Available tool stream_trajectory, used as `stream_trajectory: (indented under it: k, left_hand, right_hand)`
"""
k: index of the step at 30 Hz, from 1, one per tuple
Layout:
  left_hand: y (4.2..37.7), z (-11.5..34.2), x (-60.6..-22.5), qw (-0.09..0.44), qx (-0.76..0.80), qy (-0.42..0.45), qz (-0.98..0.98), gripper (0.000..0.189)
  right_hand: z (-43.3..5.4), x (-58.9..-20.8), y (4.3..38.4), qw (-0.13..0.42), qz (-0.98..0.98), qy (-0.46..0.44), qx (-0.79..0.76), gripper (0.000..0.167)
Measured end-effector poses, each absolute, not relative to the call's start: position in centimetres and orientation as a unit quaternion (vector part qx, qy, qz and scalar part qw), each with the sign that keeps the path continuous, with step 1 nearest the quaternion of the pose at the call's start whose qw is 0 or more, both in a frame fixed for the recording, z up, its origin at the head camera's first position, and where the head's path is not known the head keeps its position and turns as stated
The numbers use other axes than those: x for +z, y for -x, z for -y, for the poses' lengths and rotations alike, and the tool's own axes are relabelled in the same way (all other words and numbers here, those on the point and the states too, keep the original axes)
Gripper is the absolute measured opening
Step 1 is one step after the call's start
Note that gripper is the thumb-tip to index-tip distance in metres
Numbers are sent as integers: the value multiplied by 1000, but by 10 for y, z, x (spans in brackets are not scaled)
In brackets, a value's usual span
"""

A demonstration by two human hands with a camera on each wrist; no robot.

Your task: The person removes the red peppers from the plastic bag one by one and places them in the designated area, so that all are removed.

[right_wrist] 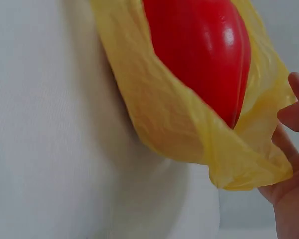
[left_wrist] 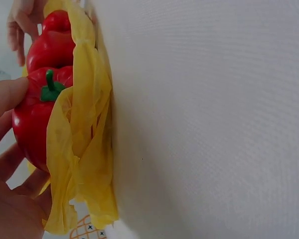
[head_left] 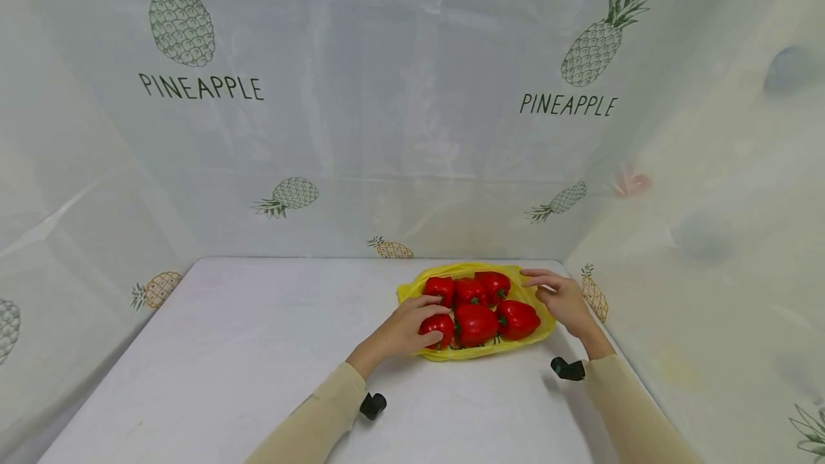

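Observation:
Several red bell peppers [head_left: 475,325] with green stems lie in an open yellow plastic bag [head_left: 546,326] on the table, in two rough rows. My left hand [head_left: 401,328] holds the near-left bell pepper [left_wrist: 35,124], its thumb on the top near the stem and its fingers round the side; that pepper is still within the bag. At the bag's right side is my right hand [head_left: 568,303], its fingers loosely bent and holding no pepper. In the right wrist view this hand is beside the bag's crumpled edge [right_wrist: 249,169]; whether it touches the plastic I cannot tell.
The white table [head_left: 258,349] stretches to the left and in front of the bag. A pale curtain [head_left: 399,127] printed with pineapples hangs behind the table and along both sides. Each wrist wears a small black camera [head_left: 373,406].

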State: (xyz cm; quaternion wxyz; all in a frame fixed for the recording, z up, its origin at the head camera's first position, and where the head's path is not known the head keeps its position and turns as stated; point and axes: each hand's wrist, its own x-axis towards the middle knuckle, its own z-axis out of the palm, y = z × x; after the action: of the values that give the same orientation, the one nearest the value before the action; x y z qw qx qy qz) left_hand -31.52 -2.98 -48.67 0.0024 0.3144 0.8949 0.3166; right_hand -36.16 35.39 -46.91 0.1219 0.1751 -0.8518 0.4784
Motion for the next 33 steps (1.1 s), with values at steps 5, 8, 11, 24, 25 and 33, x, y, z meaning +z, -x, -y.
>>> stream_trajectory:
  k: [5,8,11,24,25,33]
  left_hand:
    - [316,29,-488,9,316,-316,-895,47]
    - [316,30,-489,15,316,-317,-894,49]
    - [316,30,-488,19,317,-318,-893,49]
    - [314,34,-482,23,317,-313,-895,48]
    - [314,34,-482,23,318,-313,-895,48]
    - [313,33,-479,22,317,-314,-895,49]
  right_hand:
    - [-354,-471,364,96,866,-186,454,32]
    - [-354,-473,367,95,871,-193,442,29]
    - [-354,-475,369,99,878,-196,426,28]
    - [-352,-473,370,116,887,-201,398,30]
    - [-353,-473,370,114,889,-197,398,29]
    - [-356,-472,369,91,897,-178,395,29]
